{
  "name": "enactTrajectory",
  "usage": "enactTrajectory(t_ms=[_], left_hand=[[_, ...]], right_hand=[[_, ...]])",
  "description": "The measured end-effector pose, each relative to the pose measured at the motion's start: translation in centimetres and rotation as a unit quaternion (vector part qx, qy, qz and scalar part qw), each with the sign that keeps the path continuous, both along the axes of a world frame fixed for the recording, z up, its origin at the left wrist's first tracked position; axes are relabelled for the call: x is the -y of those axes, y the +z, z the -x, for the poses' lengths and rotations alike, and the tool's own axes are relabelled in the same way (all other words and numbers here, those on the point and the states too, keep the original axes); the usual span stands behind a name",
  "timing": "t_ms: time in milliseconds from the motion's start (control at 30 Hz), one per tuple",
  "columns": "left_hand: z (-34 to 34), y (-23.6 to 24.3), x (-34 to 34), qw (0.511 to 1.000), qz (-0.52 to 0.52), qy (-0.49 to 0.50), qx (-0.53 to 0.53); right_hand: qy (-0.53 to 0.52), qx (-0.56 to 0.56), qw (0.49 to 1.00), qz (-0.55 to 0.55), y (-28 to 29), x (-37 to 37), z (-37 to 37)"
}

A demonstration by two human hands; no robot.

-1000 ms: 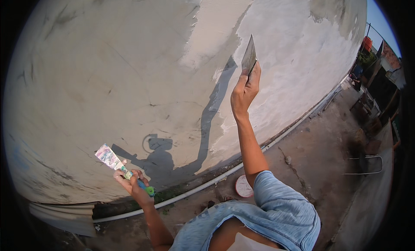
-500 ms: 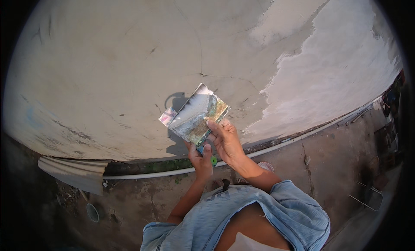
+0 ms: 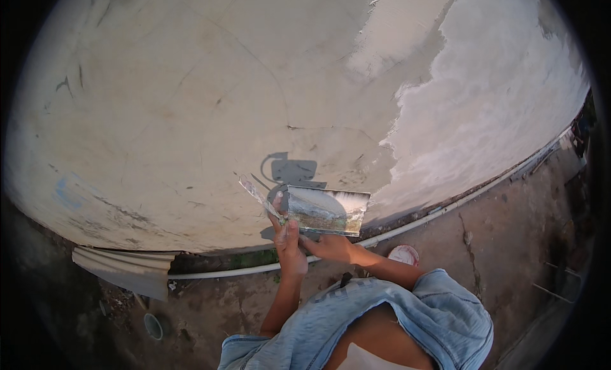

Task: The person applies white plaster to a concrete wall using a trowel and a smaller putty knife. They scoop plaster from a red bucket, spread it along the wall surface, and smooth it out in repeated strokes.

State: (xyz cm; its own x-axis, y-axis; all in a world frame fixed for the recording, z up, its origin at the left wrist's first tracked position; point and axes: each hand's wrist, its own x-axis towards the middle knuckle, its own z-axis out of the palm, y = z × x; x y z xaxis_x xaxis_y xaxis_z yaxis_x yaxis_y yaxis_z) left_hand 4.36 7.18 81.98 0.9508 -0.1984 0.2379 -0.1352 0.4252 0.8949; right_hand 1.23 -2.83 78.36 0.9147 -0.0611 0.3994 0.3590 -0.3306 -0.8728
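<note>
A flat rectangular plastering trowel [image 3: 328, 211], its metal face smeared with whitish and brown residue, is in front of the wall. My right hand [image 3: 332, 248] is closed beneath it and grips it from below; the blade hides part of the fingers. Just to the left, my left hand [image 3: 290, 248] is wrapped round a narrow putty knife [image 3: 256, 195]. The knife's coated blade is seen nearly edge-on, pointing up and left. The two tools come close at the trowel's left end; whether they touch I cannot tell.
The grey-beige wall [image 3: 159, 115] has fine cracks and scuffs. Wet-looking whitish plaster [image 3: 484, 90] covers its right part. Along its foot runs a white pipe [image 3: 407, 225]. A pinkish-white bucket [image 3: 405, 255], a corrugated sheet [image 3: 127, 268] and a pail [image 3: 153, 327] are on the ground.
The trowel has turned from a slant to nearly level and moved down and right. The putty knife, earlier mostly behind it, now shows at its left. My right hand has shifted beneath the trowel.
</note>
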Motion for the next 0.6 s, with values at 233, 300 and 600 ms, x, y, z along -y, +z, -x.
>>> enactTrajectory(t_ms=[233, 300, 600], left_hand=[[-0.3, -0.3, -4.2, 0.988, 0.098, 0.05, -0.104], [-0.4, 1.1, -5.2, 0.986, 0.115, 0.061, -0.109], [-1.8, -2.5, -4.4, 0.927, 0.196, -0.125, -0.294]], right_hand=[[-0.016, -0.032, 0.989, -0.141, 0.3, 5.3, 0.9], [-0.049, -0.1, 0.982, -0.152, 0.5, 9.0, 3.5], [-0.111, -0.207, 0.971, -0.043, 5.0, 13.9, 11.0]])
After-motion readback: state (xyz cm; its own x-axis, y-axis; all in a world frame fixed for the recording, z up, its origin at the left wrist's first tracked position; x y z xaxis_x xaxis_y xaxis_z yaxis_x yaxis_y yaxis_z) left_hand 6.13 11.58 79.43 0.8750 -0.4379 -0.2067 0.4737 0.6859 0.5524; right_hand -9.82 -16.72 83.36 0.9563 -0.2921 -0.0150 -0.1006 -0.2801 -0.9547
